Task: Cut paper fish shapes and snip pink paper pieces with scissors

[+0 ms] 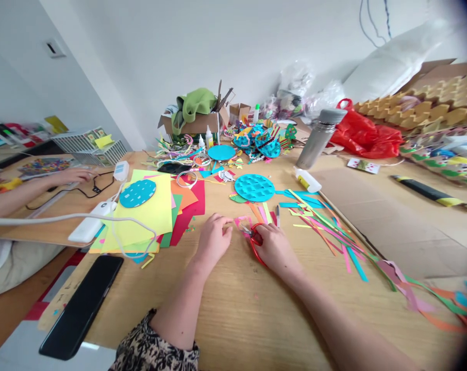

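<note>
My right hand (276, 250) grips a pair of scissors (253, 248) by the red handles, low over the table. The blades point left, across a small pink paper piece (241, 221). My left hand (214, 238) is just left of the blades with its fingers pressed together; what they hold, if anything, is too small to make out. Beyond my hands lies a blue paper oval (254, 187) with a woven-looking surface and a blue strip at its right. Short paper strips (265, 212) and a pen-like grey tool (278, 216) lie close to my right hand.
Coloured paper sheets (156, 201), a white power strip (90, 221) and a black phone (82, 304) lie at left, near another person's hand (77, 175). At right are a glue bottle (307, 180), a steel bottle (320, 139), loose strips (334, 226), cardboard (392, 221) and a cutter (427, 190).
</note>
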A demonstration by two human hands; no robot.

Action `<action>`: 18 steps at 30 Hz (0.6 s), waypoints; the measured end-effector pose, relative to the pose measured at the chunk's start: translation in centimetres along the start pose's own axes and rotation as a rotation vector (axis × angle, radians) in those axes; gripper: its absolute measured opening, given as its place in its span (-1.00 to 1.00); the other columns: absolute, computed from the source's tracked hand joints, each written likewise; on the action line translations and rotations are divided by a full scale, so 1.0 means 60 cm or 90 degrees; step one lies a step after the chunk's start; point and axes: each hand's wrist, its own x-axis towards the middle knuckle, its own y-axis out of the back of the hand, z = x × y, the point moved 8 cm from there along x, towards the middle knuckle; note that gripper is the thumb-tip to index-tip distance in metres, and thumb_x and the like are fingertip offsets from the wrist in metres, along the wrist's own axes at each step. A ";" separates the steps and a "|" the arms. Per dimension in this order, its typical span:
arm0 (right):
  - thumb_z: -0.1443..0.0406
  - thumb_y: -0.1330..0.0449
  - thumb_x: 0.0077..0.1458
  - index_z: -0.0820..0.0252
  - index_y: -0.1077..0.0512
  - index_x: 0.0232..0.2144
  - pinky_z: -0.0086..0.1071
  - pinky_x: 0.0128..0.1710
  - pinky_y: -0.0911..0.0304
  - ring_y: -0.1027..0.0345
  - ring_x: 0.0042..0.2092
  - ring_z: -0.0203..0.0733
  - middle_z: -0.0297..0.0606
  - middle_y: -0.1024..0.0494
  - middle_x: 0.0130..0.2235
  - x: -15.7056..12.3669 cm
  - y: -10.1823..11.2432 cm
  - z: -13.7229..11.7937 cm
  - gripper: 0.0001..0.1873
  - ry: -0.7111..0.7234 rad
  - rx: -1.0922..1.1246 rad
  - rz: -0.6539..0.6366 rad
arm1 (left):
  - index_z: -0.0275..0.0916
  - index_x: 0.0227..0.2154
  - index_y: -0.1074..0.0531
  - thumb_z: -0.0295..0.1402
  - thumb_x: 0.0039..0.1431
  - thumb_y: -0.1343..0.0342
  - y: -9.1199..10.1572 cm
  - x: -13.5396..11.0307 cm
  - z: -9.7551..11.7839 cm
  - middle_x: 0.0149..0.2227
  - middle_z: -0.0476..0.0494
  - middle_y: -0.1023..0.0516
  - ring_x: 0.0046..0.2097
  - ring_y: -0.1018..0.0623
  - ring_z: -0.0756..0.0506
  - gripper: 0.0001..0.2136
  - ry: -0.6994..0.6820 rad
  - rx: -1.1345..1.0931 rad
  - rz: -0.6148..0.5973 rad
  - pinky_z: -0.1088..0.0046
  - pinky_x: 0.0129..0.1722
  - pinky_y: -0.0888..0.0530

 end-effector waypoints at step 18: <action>0.28 -0.13 0.11 0.14 -0.19 -0.57 -0.43 -0.48 -0.08 -0.15 -0.48 -0.28 -0.36 -0.29 -0.54 -0.007 0.033 -0.031 -0.74 0.013 0.259 0.008 | -0.33 -0.55 -0.53 -0.26 -0.26 -0.39 -0.019 -0.017 0.006 -0.51 -0.11 -0.54 -0.47 -0.46 0.02 -0.75 0.352 -0.710 -0.086 0.55 -0.51 -0.29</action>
